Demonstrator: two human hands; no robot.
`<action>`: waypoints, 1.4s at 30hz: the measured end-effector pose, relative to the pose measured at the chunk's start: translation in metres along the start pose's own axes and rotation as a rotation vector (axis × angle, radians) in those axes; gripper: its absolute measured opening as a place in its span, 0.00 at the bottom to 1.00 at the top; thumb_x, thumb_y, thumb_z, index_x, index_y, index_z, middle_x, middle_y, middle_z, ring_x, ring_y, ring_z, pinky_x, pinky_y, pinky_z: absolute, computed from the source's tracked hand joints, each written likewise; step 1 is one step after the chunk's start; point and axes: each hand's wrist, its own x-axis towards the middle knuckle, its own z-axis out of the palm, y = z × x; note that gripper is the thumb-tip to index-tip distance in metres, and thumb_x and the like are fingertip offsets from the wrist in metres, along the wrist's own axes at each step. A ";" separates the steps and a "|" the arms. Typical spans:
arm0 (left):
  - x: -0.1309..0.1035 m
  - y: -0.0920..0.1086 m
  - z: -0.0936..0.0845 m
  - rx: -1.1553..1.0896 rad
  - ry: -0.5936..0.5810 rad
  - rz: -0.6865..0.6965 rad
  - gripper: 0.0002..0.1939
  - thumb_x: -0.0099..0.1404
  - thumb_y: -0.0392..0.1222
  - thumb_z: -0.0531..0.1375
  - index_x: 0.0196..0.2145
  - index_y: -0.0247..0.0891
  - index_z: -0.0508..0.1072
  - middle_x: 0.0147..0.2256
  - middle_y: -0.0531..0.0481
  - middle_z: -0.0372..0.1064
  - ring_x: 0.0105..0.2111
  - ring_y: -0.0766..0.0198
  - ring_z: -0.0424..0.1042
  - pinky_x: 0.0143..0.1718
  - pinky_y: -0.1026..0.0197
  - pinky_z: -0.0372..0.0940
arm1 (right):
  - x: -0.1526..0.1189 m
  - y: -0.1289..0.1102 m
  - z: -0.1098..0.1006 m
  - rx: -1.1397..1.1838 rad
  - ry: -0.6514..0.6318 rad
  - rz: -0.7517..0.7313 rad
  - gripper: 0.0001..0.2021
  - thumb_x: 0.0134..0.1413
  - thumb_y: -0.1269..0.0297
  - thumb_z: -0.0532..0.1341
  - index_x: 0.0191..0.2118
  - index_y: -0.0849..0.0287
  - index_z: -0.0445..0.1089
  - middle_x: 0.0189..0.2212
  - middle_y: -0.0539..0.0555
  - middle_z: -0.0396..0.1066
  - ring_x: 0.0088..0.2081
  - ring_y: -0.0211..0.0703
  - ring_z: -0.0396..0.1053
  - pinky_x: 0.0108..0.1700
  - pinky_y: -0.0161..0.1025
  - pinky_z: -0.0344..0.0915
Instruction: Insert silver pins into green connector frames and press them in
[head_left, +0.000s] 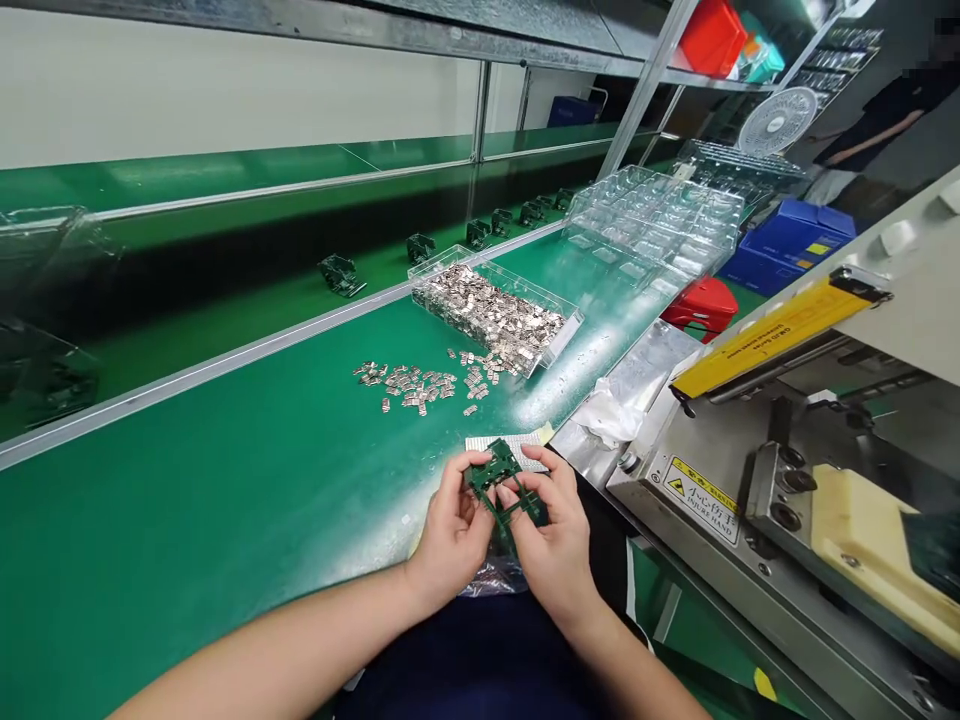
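Observation:
Between my hands, just over the near edge of the green table, is a dark green molded plastic part (498, 462) with an open frame. My left hand (459, 515) grips its left side, fingers curled round it. My right hand (551, 515) holds the right side, with the thumb pressed in near the middle. Whether a small metal piece is between the fingertips cannot be made out. Beyond the hands, small silvery metal clips (420, 385) lie scattered on the table. A clear plastic box (555, 345) behind them is heaped with more of these clips.
A machine with a yellow light curtain bar (780, 335) and a hand-injury warning label (701, 498) stands close on my right. Several similar green parts (341, 275) sit along the conveyor behind a metal rail. Clear blister trays (652, 225) are stacked at the back right. A person (885, 115) stands beyond.

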 end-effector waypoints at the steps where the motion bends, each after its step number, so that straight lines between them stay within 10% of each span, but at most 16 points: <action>1: -0.001 0.000 -0.001 0.009 -0.011 0.005 0.15 0.68 0.39 0.56 0.51 0.46 0.60 0.39 0.53 0.64 0.34 0.68 0.66 0.37 0.67 0.64 | 0.000 -0.001 0.001 -0.011 0.001 0.000 0.02 0.56 0.66 0.62 0.35 0.55 0.73 0.50 0.58 0.64 0.54 0.53 0.61 0.57 0.50 0.57; 14: -0.007 0.005 0.009 0.076 -0.110 0.042 0.15 0.66 0.35 0.54 0.51 0.43 0.60 0.37 0.51 0.66 0.33 0.68 0.66 0.34 0.67 0.64 | 0.001 -0.001 -0.005 0.758 -0.060 0.487 0.20 0.44 0.60 0.73 0.41 0.55 0.65 0.44 0.54 0.71 0.47 0.47 0.69 0.48 0.40 0.66; 19: -0.009 0.010 0.025 0.155 -0.150 0.049 0.13 0.67 0.36 0.54 0.49 0.43 0.61 0.36 0.52 0.65 0.32 0.68 0.65 0.34 0.67 0.63 | -0.003 0.003 -0.024 0.863 -0.098 0.493 0.17 0.46 0.60 0.72 0.38 0.56 0.65 0.37 0.52 0.72 0.40 0.46 0.71 0.40 0.37 0.68; 24: 0.001 0.016 0.054 0.251 -0.310 0.068 0.14 0.67 0.36 0.54 0.50 0.44 0.61 0.36 0.51 0.66 0.32 0.66 0.66 0.33 0.66 0.64 | -0.019 0.016 -0.087 0.415 -0.116 0.196 0.36 0.44 0.64 0.73 0.60 0.48 0.60 0.57 0.56 0.63 0.59 0.54 0.59 0.56 0.48 0.62; 28: 0.018 0.035 0.098 0.322 -0.744 0.096 0.18 0.66 0.36 0.54 0.54 0.42 0.62 0.35 0.48 0.69 0.28 0.64 0.68 0.28 0.64 0.65 | -0.044 0.009 -0.163 0.096 -0.034 -0.089 0.36 0.44 0.63 0.74 0.60 0.46 0.63 0.58 0.56 0.63 0.60 0.59 0.58 0.62 0.56 0.55; 32: 0.046 0.065 0.168 0.286 -1.101 0.216 0.31 0.62 0.39 0.61 0.61 0.44 0.56 0.49 0.42 0.69 0.47 0.54 0.71 0.48 0.53 0.69 | -0.079 0.003 -0.235 0.076 0.416 -0.026 0.30 0.42 0.61 0.74 0.54 0.52 0.70 0.50 0.58 0.70 0.51 0.58 0.68 0.54 0.53 0.66; 37: 0.076 0.070 0.280 0.417 -1.026 0.405 0.43 0.52 0.49 0.69 0.61 0.34 0.57 0.63 0.33 0.52 0.63 0.44 0.53 0.63 0.43 0.52 | -0.101 0.018 -0.299 -0.016 1.231 -0.127 0.29 0.43 0.67 0.73 0.53 0.53 0.68 0.50 0.52 0.69 0.53 0.50 0.67 0.60 0.51 0.62; 40: 0.084 0.066 0.315 0.378 -1.017 0.252 0.38 0.51 0.46 0.70 0.57 0.33 0.63 0.53 0.35 0.67 0.55 0.45 0.66 0.57 0.42 0.61 | -0.090 0.024 -0.317 -0.097 1.185 -0.069 0.29 0.43 0.64 0.73 0.53 0.55 0.67 0.51 0.55 0.68 0.55 0.53 0.65 0.61 0.56 0.59; 42: 0.084 0.068 0.309 0.234 -0.942 0.147 0.37 0.50 0.46 0.70 0.56 0.35 0.65 0.48 0.39 0.70 0.49 0.50 0.70 0.54 0.46 0.64 | -0.076 0.024 -0.323 -0.143 1.034 -0.026 0.31 0.42 0.60 0.74 0.54 0.57 0.66 0.50 0.57 0.69 0.53 0.54 0.67 0.58 0.56 0.62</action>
